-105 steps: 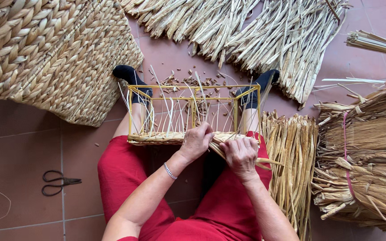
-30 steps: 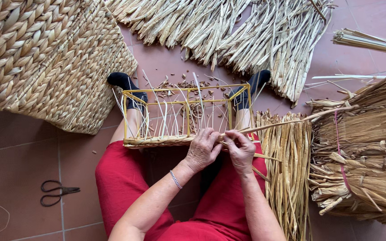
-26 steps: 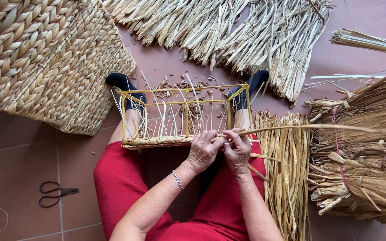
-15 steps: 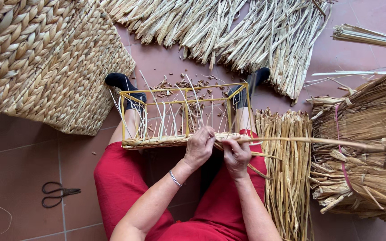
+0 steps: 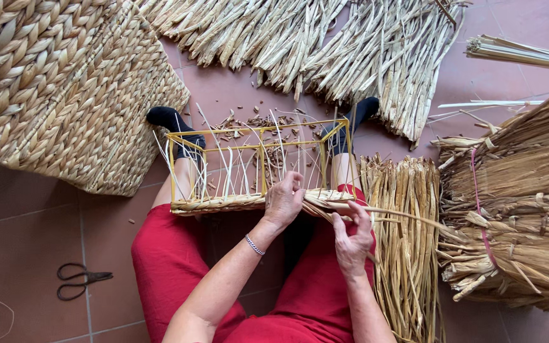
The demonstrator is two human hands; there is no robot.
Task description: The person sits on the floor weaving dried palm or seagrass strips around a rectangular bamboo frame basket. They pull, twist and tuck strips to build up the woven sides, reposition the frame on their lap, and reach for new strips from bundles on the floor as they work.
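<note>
The left hand (image 5: 284, 202) presses closed on the woven edge of the yellow frame (image 5: 258, 166) — the right hand (image 5: 352, 240) pinches a long straw strand (image 5: 408, 217).

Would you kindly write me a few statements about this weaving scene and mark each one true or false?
1. The left hand rests on the woven edge of the yellow wire frame. True.
2. The right hand holds the scissors. False: the scissors lie on the tiled floor at the person's left, and the right hand grips a straw strand.
3. A large woven basket stands at the upper left. True.
4. The person wears blue trousers. False: the trousers are red.
5. A bracelet sits on the left wrist. True.
</note>
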